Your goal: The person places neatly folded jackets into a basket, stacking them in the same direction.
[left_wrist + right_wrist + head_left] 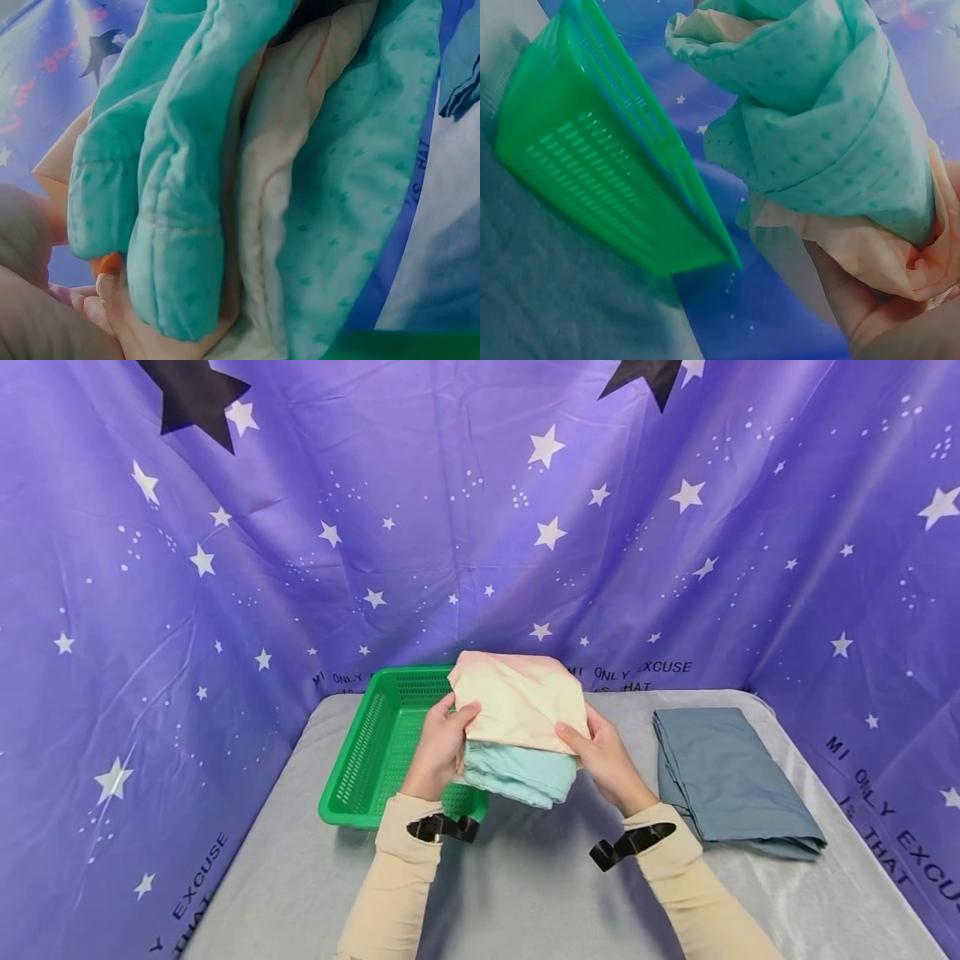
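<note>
In the head view, at the middle of the frame, I hold a folded cloth bundle (517, 710), peach above and mint below. My left hand (438, 747) pinches its left edge and my right hand (603, 756) its right edge, both thumbs lying on the peach layer. Left of centre, a green basket (356, 768) sits on the grey-covered worktop (532, 902); a folded blue-grey cloth (738, 777) lies at the right. The starry purple backdrop (420, 552) carries black capitals: at lower right I read "MI ONLY EXCUSE" and "IS THAT".

In the left wrist view, mint folds patterned with small dark marks fill the centre, my fingers at the lower left. Red lettering (50, 66) at upper left is too blurred to read.

In the right wrist view, the bundle takes the upper right, my fingers gripping its peach part at lower right; the basket fills the left.
</note>
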`<state>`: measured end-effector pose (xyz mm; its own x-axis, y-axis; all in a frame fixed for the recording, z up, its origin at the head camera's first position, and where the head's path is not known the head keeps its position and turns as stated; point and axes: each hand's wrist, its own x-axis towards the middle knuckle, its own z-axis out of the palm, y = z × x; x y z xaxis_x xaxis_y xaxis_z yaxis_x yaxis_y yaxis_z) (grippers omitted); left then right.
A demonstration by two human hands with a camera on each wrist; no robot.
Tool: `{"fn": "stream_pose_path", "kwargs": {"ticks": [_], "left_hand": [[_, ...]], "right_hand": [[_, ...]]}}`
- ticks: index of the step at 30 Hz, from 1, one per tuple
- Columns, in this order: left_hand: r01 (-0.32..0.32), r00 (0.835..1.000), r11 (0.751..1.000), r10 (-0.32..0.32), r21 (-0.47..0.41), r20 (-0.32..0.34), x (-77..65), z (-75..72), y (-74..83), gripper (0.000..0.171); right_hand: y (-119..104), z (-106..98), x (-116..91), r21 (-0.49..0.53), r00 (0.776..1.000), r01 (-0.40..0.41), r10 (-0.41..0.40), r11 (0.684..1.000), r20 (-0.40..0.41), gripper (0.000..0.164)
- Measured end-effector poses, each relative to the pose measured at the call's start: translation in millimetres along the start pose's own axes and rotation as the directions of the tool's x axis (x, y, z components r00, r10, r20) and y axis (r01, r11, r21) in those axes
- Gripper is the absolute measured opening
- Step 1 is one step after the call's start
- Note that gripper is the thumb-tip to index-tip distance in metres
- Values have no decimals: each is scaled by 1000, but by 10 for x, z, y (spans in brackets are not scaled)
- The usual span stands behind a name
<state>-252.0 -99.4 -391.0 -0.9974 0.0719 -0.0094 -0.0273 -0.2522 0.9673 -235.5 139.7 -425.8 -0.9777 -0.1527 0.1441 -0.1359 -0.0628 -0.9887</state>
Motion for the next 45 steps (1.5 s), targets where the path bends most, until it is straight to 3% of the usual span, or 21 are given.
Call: {"fn": "stream_pose_path", "kwargs": {"ticks": [11, 20, 28, 38, 45], "left_hand": [[-14, 1000, 1000, 14, 15, -19, -24, -223, 169, 43], [-20, 1000, 999, 21, 34, -13, -57, -431, 294, 42], [-5, 999, 998, 8, 57, -46, -74, -588, 342, 48], [-19, 1000, 995, 21, 96, -19, -90, -774, 389, 47], [14, 999, 998, -11, 68, -44, -69, -877, 402, 52]], "right_hand": [[-118, 226, 115, 61, 998, -27, 24, 998, 56, 64], [-163, 418, 191, 58, 996, -2, -4, 998, 94, 65], [-160, 569, 242, 49, 994, 16, -21, 999, 104, 61], [-145, 717, 317, 38, 993, 26, -31, 999, 115, 63], [-101, 826, 359, 33, 992, 11, -15, 999, 127, 60]]}}
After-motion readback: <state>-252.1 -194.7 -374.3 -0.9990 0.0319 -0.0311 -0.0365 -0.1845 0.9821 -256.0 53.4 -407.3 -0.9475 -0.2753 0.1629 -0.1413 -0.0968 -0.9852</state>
